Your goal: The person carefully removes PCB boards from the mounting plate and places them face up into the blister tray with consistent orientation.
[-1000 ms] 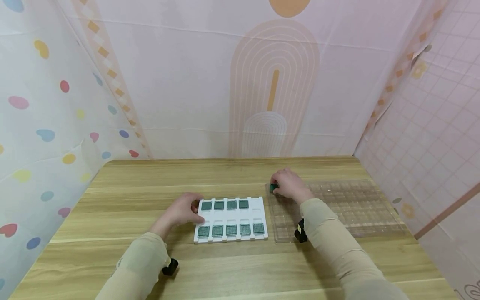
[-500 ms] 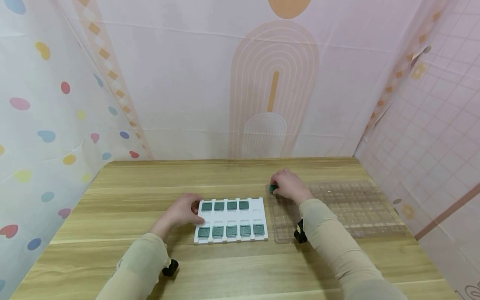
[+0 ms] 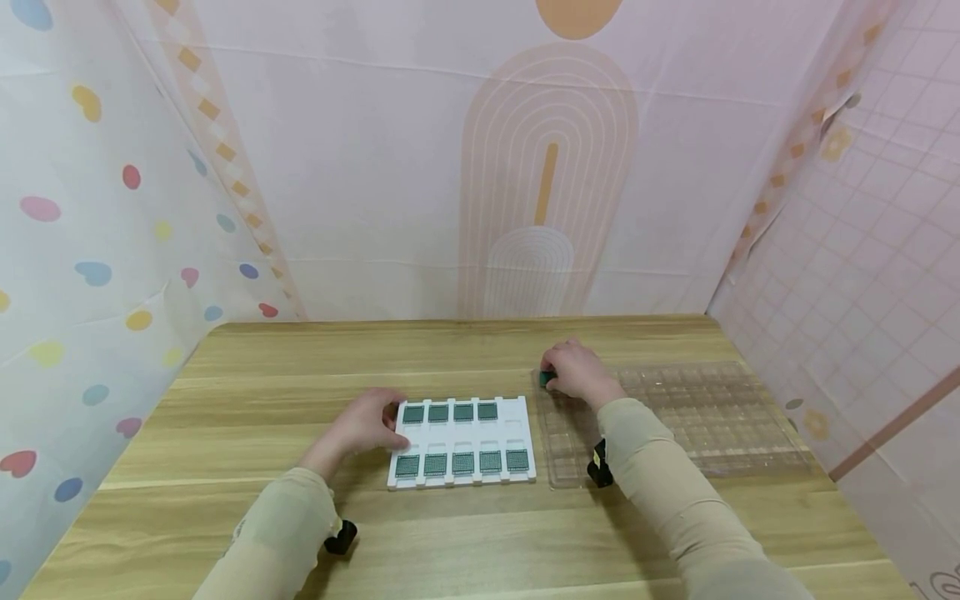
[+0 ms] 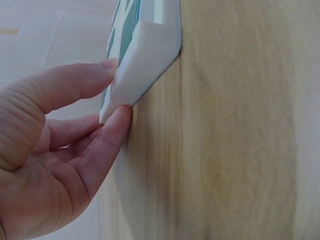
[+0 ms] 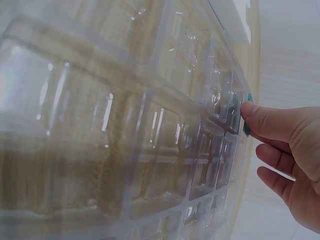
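My left hand (image 3: 367, 423) grips the left edge of a white tray (image 3: 442, 433) that lies on the wooden table. In the left wrist view the thumb rests on the top of the tray's rim and the fingers are against its side. Small square green circuit boards (image 3: 462, 462) sit in two rows of the tray's slots. Over the far left corner of a clear plastic compartment tray (image 3: 690, 408), my right hand (image 3: 579, 371) pinches one green circuit board (image 3: 546, 378) between thumb and fingers. The right wrist view shows that board (image 5: 247, 129) on edge, partly hidden by the thumb.
The clear tray has many shallow compartments and takes up the right side of the wooden table (image 3: 465, 542). A narrow gap parts it from the white tray. Patterned cloth (image 3: 375, 167) hangs behind the table and at both sides.
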The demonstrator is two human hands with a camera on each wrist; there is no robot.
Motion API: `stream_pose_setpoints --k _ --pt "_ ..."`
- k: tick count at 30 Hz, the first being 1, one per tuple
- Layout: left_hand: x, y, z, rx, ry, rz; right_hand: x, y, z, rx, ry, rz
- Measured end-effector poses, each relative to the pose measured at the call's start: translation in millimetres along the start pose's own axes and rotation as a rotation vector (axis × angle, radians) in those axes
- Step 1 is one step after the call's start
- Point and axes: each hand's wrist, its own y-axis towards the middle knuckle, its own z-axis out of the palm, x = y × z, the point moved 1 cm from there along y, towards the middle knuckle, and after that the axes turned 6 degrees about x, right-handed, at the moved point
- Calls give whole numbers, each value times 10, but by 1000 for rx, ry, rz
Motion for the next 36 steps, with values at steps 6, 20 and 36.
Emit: stream_pose_setpoints --k 6,20,36 --pt "4 -2 5 -3 -2 -31 -2 15 16 7 7 15" --pt "4 -5 4 -9 4 -50 -2 11 16 12 9 11" --pt "-13 -15 -1 -3 24 -39 -13 -98 -25 -56 93 -9"
